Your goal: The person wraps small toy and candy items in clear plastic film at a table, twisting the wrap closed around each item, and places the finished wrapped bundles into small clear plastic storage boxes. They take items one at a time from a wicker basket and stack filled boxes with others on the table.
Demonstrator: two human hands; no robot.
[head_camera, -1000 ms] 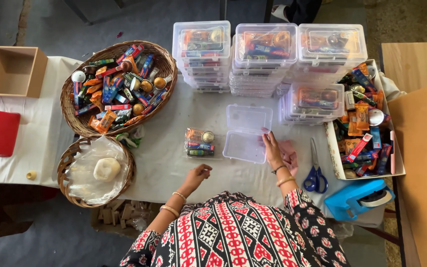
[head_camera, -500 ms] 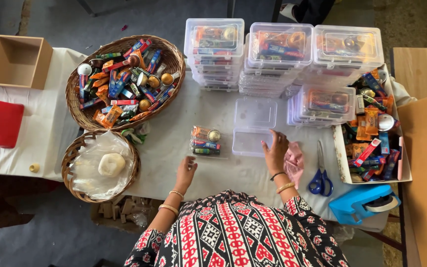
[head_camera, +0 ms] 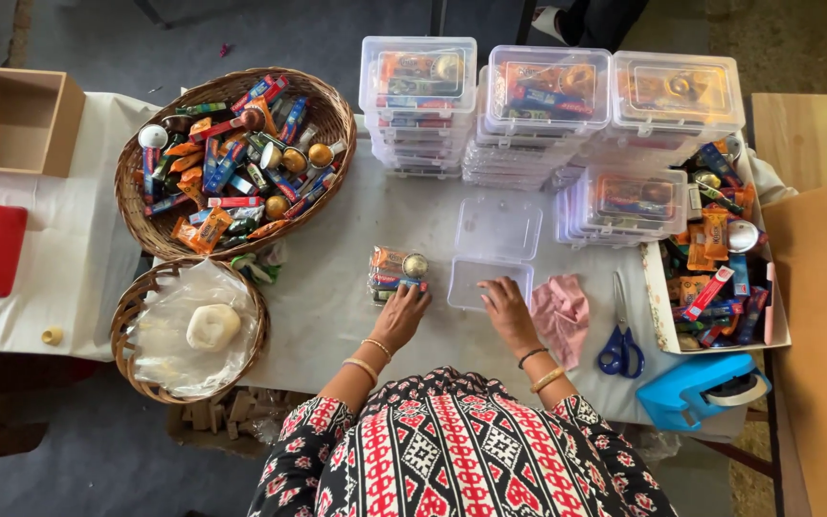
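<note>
Now, from the head camera, the person's left hand (head_camera: pixel 401 313) is down on the white-covered counter (head_camera: pixel 337 297), fingers loosely curled against the near edge of a small bundle of sweets (head_camera: pixel 396 272): wrapped bars with a gold foil ball on top. It touches the bundle, but whether it actually grips it cannot be told from above. The right hand (head_camera: pixel 509 308) lies flat, fingers spread, on the near edge of an open clear plastic box (head_camera: pixel 490 281), lid tipped back away from the person. That box looks empty.

As for progress, plenty looks done: at the far side of the counter stand three tall stacks of closed, filled clear boxes (head_camera: pixel 547 105), and a shorter stack (head_camera: pixel 624 203) sits to the right of the open one. What is left, by the look of it, is this bundle, which lies just left of the open box and not yet in it, and a lot more besides. The large wicker basket (head_camera: pixel 136 206) on the left is heaped with wrapped sweets, and the cardboard tray (head_camera: pixel 664 316) on the right holds more.

Round about: a smaller wicker basket (head_camera: pixel 131 321) lined with clear plastic holds a pale round lump, a pink cloth (head_camera: pixel 561 311) lies just right of the right hand, blue-handled scissors (head_camera: pixel 619 340) beside that, and a blue tape dispenser (head_camera: pixel 705 388) at the near right corner.
</note>
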